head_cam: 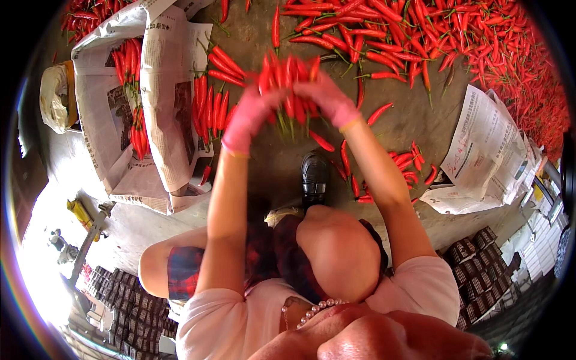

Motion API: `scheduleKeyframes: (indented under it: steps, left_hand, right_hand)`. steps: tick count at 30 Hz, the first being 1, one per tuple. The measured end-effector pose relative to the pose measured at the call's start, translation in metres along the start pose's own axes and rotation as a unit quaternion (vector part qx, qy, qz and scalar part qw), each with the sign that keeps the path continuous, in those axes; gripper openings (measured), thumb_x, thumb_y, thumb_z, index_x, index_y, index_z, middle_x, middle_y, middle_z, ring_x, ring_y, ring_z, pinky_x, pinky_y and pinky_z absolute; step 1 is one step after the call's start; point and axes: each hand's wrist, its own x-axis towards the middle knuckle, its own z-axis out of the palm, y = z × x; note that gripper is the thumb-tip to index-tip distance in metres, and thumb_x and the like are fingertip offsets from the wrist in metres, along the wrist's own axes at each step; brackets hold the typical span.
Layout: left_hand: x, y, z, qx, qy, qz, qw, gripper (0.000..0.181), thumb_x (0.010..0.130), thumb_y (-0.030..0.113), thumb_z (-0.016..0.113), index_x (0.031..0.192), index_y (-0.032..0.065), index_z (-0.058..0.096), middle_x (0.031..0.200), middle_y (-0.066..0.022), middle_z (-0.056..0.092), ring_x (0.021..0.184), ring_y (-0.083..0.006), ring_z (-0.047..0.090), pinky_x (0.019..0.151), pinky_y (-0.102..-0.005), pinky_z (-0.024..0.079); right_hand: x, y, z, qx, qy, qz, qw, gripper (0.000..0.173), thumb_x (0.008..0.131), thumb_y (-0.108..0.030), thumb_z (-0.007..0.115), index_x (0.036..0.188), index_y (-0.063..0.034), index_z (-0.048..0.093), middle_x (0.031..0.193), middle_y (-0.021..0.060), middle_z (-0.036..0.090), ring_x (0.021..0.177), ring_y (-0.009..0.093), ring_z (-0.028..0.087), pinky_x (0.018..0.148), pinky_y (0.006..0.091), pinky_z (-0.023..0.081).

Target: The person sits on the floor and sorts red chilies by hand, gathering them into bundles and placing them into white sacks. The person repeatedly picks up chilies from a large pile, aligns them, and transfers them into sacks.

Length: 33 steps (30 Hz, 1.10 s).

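Between my two pink-gloved hands is a bunch of red chili peppers (pixel 288 76), lifted over the floor with green stems pointing toward me. My left hand (pixel 256 108) grips its left side, and my right hand (pixel 328 96) closes round the right side; both are blurred. Left of the bunch lie loose red chilies (pixel 209 108) in a rough row on the floor. Farther left, a newspaper-lined box (pixel 157 103) lies open with small chili bundles (pixel 137 130) inside. One single chili (pixel 321 140) rests just below my right hand.
A large heap of red chilies (pixel 405 31) spreads across the far right. Another newspaper-covered container (pixel 486 157) stands at the right, near a small group of chilies (pixel 409 164). My black shoe (pixel 313 177) is on the floor ahead. Stacked dark crates (pixel 130 310) stand behind on the left.
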Motion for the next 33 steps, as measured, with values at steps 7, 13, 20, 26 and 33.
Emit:
scheduleKeyframes:
  steps: [7,13,20,26,33]
  left_hand:
    - [0.141,0.051,-0.058,0.047,-0.022,-0.050,0.997,0.037,0.089,0.023,0.065,0.119,0.0021,0.062,0.104,-0.0077,0.068,0.092,-0.0198,0.065,0.078,-0.0328,0.053]
    - [0.035,-0.011,0.011,-0.185,-0.112,0.009,0.976,0.045,0.089,0.008,0.062,0.132,0.0025,0.050,0.117,-0.0090,0.064,0.106,-0.0211,0.063,0.093,-0.0365,0.051]
    - [0.054,-0.107,0.076,-0.545,-0.120,-0.038,0.829,0.033,0.096,0.018,0.054,0.124,-0.0002,0.056,0.123,-0.0124,0.062,0.114,-0.0274,0.059,0.101,-0.0456,0.047]
    - [0.043,-0.079,0.072,-0.437,-0.086,0.053,0.894,0.039,0.098,0.019,0.050,0.132,0.0010,0.050,0.133,-0.0129,0.057,0.124,-0.0303,0.053,0.107,-0.0472,0.040]
    - [0.056,-0.114,0.050,-0.565,-0.144,0.020,0.812,0.040,0.096,0.019,0.055,0.132,0.0028,0.052,0.133,-0.0114,0.057,0.122,-0.0289,0.054,0.107,-0.0492,0.040]
  right_hand:
    - [0.124,-0.041,0.006,-0.175,0.052,-0.116,0.976,0.021,0.085,-0.017,0.061,0.101,-0.0033,0.064,0.080,-0.0017,0.062,0.071,0.009,0.055,0.064,0.0259,0.044]
    - [0.019,-0.024,-0.018,-0.185,0.023,-0.062,0.980,0.024,0.077,-0.014,0.063,0.099,-0.0053,0.063,0.078,0.0004,0.061,0.065,0.009,0.054,0.056,0.0272,0.043]
    - [0.020,-0.061,-0.039,-0.638,0.022,0.031,0.769,0.042,0.075,-0.028,0.059,0.105,0.0002,0.058,0.104,0.0190,0.067,0.102,0.033,0.063,0.088,0.0401,0.048]
    - [0.021,-0.038,-0.047,-0.498,0.051,-0.124,0.857,0.063,0.073,-0.025,0.067,0.129,-0.0023,0.051,0.121,0.0214,0.061,0.120,0.035,0.055,0.103,0.0397,0.043]
    - [0.035,-0.060,-0.013,-0.701,0.011,0.030,0.713,0.068,0.077,-0.037,0.058,0.135,-0.0031,0.045,0.121,0.0254,0.060,0.118,0.039,0.056,0.102,0.0398,0.043]
